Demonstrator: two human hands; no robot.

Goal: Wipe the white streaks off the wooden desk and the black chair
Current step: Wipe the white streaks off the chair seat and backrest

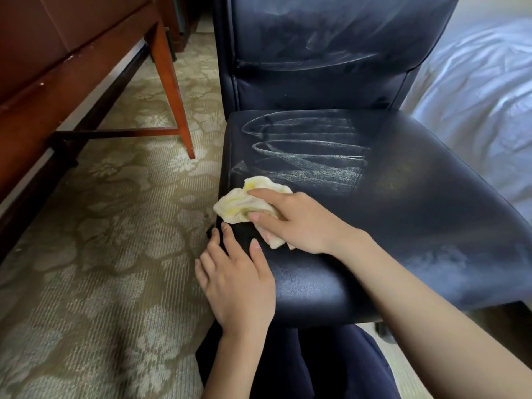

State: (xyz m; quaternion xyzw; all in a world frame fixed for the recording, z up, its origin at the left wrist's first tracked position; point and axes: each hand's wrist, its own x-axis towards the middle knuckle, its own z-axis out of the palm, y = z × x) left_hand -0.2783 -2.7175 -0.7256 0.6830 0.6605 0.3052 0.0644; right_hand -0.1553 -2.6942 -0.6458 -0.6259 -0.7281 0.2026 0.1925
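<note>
The black chair fills the middle and right of the view. White streaks loop across its seat, and more streaks smear the backrest. My right hand holds a crumpled yellow-white cloth against the seat's front-left corner, just below the streaks. My left hand rests flat on the seat's front-left edge, fingers straight. The wooden desk stands at the left; only its underside, side rail and a leg show, and its top is hidden.
Patterned beige carpet covers the floor between desk and chair. A slanted desk leg stands close to the chair's left side. A bed with white linen lies to the right. My dark trouser knees sit under the seat front.
</note>
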